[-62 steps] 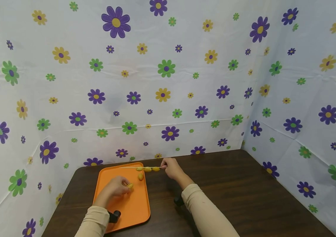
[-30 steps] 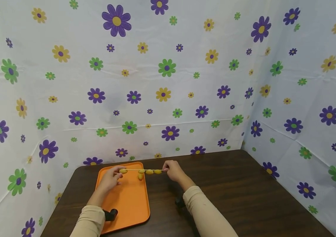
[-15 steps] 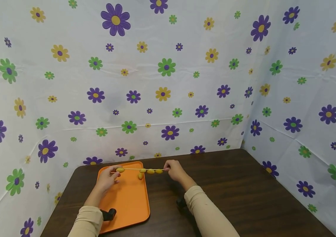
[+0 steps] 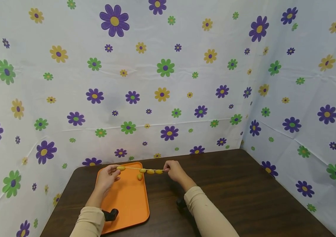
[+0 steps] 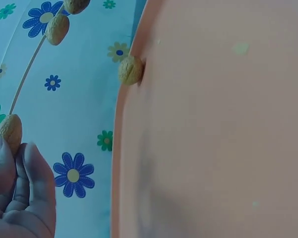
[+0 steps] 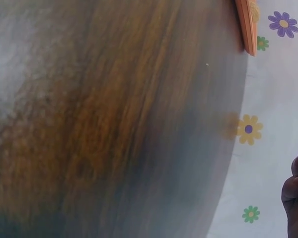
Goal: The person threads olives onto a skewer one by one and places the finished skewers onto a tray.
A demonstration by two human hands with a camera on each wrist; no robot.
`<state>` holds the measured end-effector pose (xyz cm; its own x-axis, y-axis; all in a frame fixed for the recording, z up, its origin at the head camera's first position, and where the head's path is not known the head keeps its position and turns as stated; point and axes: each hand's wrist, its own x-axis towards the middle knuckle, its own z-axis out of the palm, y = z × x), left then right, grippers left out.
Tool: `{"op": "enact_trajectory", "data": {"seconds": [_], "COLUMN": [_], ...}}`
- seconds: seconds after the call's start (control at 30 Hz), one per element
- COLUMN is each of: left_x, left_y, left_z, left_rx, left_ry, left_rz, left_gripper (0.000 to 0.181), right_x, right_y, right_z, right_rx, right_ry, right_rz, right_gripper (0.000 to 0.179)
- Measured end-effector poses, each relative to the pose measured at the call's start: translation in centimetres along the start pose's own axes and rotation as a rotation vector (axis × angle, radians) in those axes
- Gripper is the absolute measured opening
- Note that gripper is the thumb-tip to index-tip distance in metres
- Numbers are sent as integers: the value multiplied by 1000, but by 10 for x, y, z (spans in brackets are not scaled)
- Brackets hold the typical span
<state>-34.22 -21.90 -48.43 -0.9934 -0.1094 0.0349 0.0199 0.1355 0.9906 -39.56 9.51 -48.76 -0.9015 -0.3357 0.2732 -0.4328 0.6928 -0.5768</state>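
In the head view my right hand [image 4: 174, 170] grips the right end of a thin pale skewer [image 4: 133, 168] held nearly level over the tray's far right corner. Three wrinkled, oval yellow-tan pieces [image 4: 150, 171] sit together along its right half. At the other end, my left hand [image 4: 106, 177] pinches another such oval piece [image 5: 10, 133] between thumb and fingers, and the skewer meets its end. One loose oval piece [image 5: 131, 70] lies by the edge of the orange tray [image 4: 131, 204], under the skewer. Only the curled fingers [image 6: 297, 183] of my right hand show in the right wrist view.
The tray lies on the left part of a dark wood table [image 4: 230, 191]. A white cloth [image 4: 191, 128] printed with flowers hangs behind the table and along its sides. Each wrist carries a black camera mount [image 4: 110, 215].
My left hand has risen from the tray with an oval piece to the skewer's left end, then shifted slightly left. My right hand has moved slightly right, still holding the skewer.
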Motion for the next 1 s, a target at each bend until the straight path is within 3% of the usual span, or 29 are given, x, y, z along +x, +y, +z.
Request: {"op": "enact_trajectory", "data": {"seconds": [0.2, 0.37, 0.57, 0.87, 1.0], "left_x": [0, -1, -4, -6, -6], "left_y": [-6, -6, -1, 2, 2], "left_z": [2, 7, 11, 12, 11], "left_rx": [-134, -152, -85, 57, 68], "left_ry": [-16, 29, 63, 37, 24], "left_rz": [-45, -22, -6, 26, 20], "left_gripper": [41, 40, 39, 36, 35], "right_x": [-1, 0, 0, 0, -1], "right_y": [-2, -2, -2, -6, -8], "right_z": [0, 3, 3, 0, 0], "right_rx": [12, 5, -4, -25, -25], "right_ry": [7, -5, -10, -22, -19], "right_rz": [-12, 10, 19, 43, 46], "right_gripper": [20, 21, 20, 20, 21]}}
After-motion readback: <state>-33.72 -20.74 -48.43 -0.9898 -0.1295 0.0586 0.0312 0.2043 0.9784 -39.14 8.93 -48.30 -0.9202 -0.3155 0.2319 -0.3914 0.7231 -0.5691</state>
